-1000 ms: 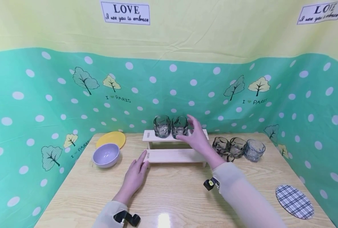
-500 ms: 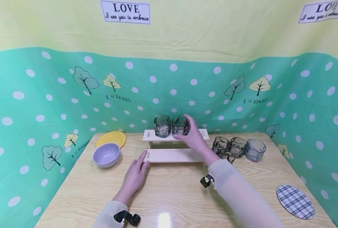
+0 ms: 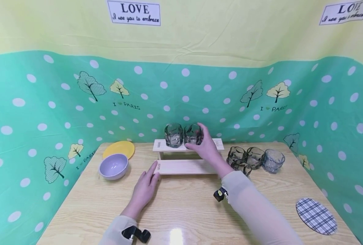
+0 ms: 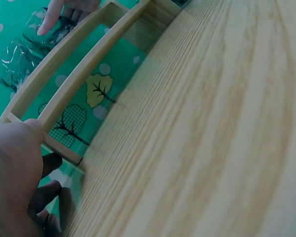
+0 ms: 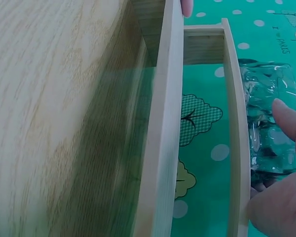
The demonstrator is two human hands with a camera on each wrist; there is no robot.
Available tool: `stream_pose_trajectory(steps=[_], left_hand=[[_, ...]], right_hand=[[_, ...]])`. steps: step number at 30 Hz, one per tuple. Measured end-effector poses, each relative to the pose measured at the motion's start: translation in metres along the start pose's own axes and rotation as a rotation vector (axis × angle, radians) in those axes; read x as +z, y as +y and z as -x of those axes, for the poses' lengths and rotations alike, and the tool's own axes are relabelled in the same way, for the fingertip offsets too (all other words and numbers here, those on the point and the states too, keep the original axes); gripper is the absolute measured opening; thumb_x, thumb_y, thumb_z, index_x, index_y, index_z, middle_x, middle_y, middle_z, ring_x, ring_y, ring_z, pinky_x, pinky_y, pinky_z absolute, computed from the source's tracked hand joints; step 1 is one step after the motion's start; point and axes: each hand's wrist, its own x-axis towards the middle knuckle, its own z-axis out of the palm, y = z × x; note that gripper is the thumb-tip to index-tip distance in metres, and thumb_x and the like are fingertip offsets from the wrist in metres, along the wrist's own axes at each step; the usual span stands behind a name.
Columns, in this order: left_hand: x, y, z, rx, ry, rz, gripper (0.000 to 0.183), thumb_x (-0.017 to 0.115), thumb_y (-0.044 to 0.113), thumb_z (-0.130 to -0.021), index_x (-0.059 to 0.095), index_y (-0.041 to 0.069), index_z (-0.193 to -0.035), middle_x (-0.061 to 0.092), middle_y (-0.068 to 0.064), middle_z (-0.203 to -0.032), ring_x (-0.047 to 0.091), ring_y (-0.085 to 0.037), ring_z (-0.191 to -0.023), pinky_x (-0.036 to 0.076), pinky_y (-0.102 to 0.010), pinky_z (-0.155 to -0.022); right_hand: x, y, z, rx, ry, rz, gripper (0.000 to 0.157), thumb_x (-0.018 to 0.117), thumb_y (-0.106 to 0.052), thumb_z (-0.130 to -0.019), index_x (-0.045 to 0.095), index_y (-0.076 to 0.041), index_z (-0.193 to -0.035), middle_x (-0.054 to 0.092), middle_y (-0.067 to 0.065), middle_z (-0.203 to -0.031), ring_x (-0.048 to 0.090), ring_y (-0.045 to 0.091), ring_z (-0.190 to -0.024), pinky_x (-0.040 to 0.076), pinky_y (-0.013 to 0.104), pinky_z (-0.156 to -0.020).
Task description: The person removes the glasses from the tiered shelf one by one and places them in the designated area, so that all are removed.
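A two-tier wooden rack [image 3: 184, 166] stands at the back of the table. Two dark clear faceted glasses sit side by side on its upper shelf, the left glass [image 3: 174, 136] and the right glass [image 3: 192, 135]. My right hand [image 3: 208, 147] holds the right glass from its right side, thumb in front and fingers round the back. In the right wrist view the thumb [image 5: 287, 121] lies against that glass. My left hand [image 3: 144, 189] touches the left end of the lower shelf with fingers nearly straight. The left wrist view shows its fingertip at the shelf corner [image 4: 49, 116].
Right of the rack several glasses [image 3: 255, 158] cluster together, one of them a bluish clear glass [image 3: 274, 161]. A purple bowl [image 3: 114, 166] and a yellow plate [image 3: 123, 148] are at the left. A checked round mat [image 3: 316, 216] lies at the right front. Patterned cloth hangs behind.
My right hand has moved slightly left, closing from beside the right glass to round it. The left hand has stayed at the rack's end.
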Motion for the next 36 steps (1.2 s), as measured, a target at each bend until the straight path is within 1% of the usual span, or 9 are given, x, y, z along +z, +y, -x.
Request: stream_pose_trajectory(steps=[5, 11, 16, 21, 24, 28, 31, 36], left_hand=[[0.0, -0.001, 0.0, 0.008, 0.009, 0.001, 0.058, 0.048, 0.04, -0.12, 0.037, 0.025, -0.175, 0.051, -0.015, -0.167, 0.034, -0.061, -0.155, 0.03, -0.077, -0.124], [0.001, -0.002, -0.001, 0.01, 0.011, 0.0, 0.058, 0.049, 0.039, -0.12, 0.038, 0.022, -0.174, 0.051, -0.015, -0.167, 0.034, -0.061, -0.155, 0.03, -0.077, -0.124], [0.001, -0.002, -0.002, 0.011, 0.005, -0.001, 0.058, 0.05, 0.039, -0.12, 0.038, 0.022, -0.174, 0.051, -0.015, -0.167, 0.034, -0.06, -0.155, 0.029, -0.075, -0.126], [0.001, -0.003, -0.001, 0.009, 0.007, 0.002, 0.058, 0.05, 0.039, -0.119, 0.038, 0.023, -0.174, 0.051, -0.016, -0.167, 0.034, -0.061, -0.155, 0.03, -0.077, -0.124], [0.001, -0.002, -0.001, 0.004, 0.005, 0.003, 0.058, 0.05, 0.039, -0.12, 0.038, 0.024, -0.174, 0.051, -0.015, -0.167, 0.033, -0.061, -0.155, 0.03, -0.077, -0.124], [0.0, -0.001, 0.0, -0.001, 0.001, 0.006, 0.058, 0.05, 0.038, -0.12, 0.037, 0.025, -0.175, 0.051, -0.015, -0.167, 0.032, -0.06, -0.156, 0.029, -0.077, -0.125], [-0.001, 0.0, 0.0, -0.002, -0.001, 0.008, 0.058, 0.05, 0.038, -0.12, 0.036, 0.026, -0.175, 0.051, -0.016, -0.167, 0.032, -0.06, -0.156, 0.029, -0.077, -0.125], [0.0, 0.001, 0.0, -0.006, -0.004, 0.005, 0.058, 0.049, 0.039, -0.12, 0.036, 0.027, -0.175, 0.051, -0.015, -0.167, 0.032, -0.06, -0.156, 0.029, -0.077, -0.125]], right_hand=[[0.001, 0.0, 0.0, -0.005, 0.016, 0.012, 0.11, 0.096, -0.032, -0.091, 0.025, -0.033, -0.175, 0.049, 0.011, -0.163, 0.048, 0.044, -0.149, 0.044, 0.065, -0.121], [0.002, 0.0, 0.0, -0.005, 0.023, 0.015, 0.109, 0.096, -0.032, -0.091, 0.026, -0.032, -0.174, 0.053, 0.009, -0.157, 0.051, 0.042, -0.146, 0.044, 0.063, -0.121], [0.002, 0.0, -0.001, -0.004, 0.029, 0.019, 0.108, 0.096, -0.031, -0.091, 0.027, -0.03, -0.174, 0.054, 0.011, -0.156, 0.052, 0.043, -0.145, 0.045, 0.063, -0.121], [0.001, -0.002, 0.0, 0.012, 0.034, 0.031, 0.108, 0.097, -0.033, -0.089, 0.029, -0.03, -0.173, 0.055, 0.014, -0.155, 0.055, 0.043, -0.142, 0.048, 0.062, -0.118], [0.0, -0.004, 0.0, 0.022, 0.035, 0.024, 0.108, 0.099, -0.031, -0.087, 0.032, -0.029, -0.172, 0.06, 0.01, -0.148, 0.059, 0.039, -0.137, 0.052, 0.059, -0.115], [0.0, -0.007, 0.001, 0.033, 0.037, 0.016, 0.107, 0.101, -0.029, -0.084, 0.035, -0.027, -0.17, 0.064, 0.002, -0.137, 0.062, 0.032, -0.129, 0.055, 0.054, -0.111], [-0.001, -0.009, 0.004, 0.035, 0.035, 0.026, 0.108, 0.102, -0.031, -0.083, 0.037, -0.026, -0.169, 0.066, -0.002, -0.137, 0.063, 0.03, -0.129, 0.055, 0.053, -0.111], [-0.004, -0.013, 0.011, 0.028, 0.025, 0.055, 0.106, 0.102, -0.032, -0.082, 0.039, -0.025, -0.167, 0.068, -0.002, -0.14, 0.063, 0.03, -0.129, 0.054, 0.054, -0.113]])
